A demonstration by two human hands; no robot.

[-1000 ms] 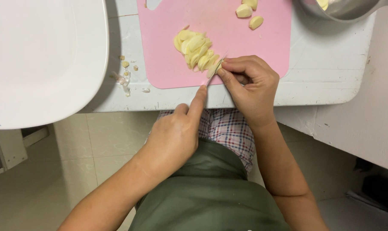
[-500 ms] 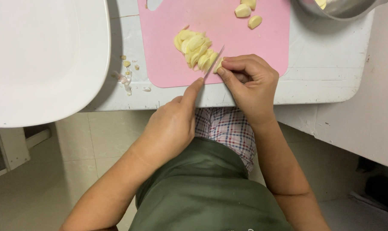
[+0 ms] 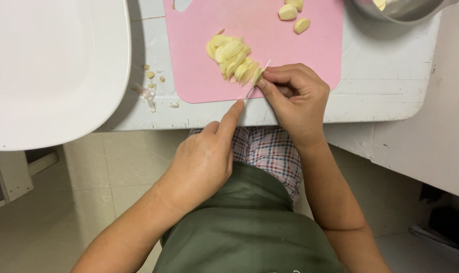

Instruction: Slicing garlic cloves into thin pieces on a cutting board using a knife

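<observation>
Head view, left to right: a white tray (image 3: 47,71) covers the counter's left end, with garlic scraps (image 3: 151,88) just beside the pink cutting board (image 3: 260,30) at the counter's (image 3: 386,76) near edge. Left hand (image 3: 201,164) grips a knife (image 3: 257,78), forefinger stretched along its back. Garlic slices (image 3: 232,58) lie mid-board; right hand (image 3: 298,98), fingers curled narrow, pinches a garlic piece (image 3: 258,76) against the blade. Whole cloves (image 3: 293,15) sit near the board's far edge, a metal bowl (image 3: 406,7) at the far right corner.

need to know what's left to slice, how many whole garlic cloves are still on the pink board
2 fully in view: one whole clove and another just right of it, both near the pink cutting board's far edge. A third is cut off by the frame's top edge.
</observation>
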